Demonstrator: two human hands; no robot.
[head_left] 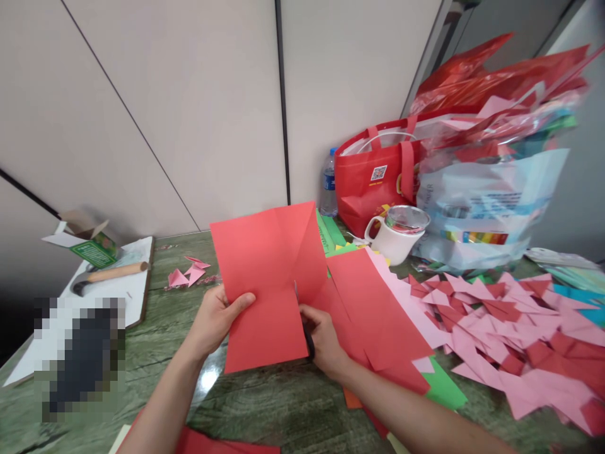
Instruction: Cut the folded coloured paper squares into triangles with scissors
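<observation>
My left hand [218, 318] grips the left edge of a creased red paper sheet [269, 277], holding it upright over the green marble-patterned table [265, 397]. My right hand [324, 337] is closed on black-handled scissors [305, 328], whose blades cut up into the sheet's lower middle. More red sheets [378, 315] lie flat just right of my right hand.
A heap of pink and red paper triangles [501, 328] covers the right side. Behind stand a white mug [394, 236], a red tote bag [378, 180], plastic bags [486, 189] and a water bottle [329, 186]. A hammer [111, 275] and small box [89, 243] lie at left.
</observation>
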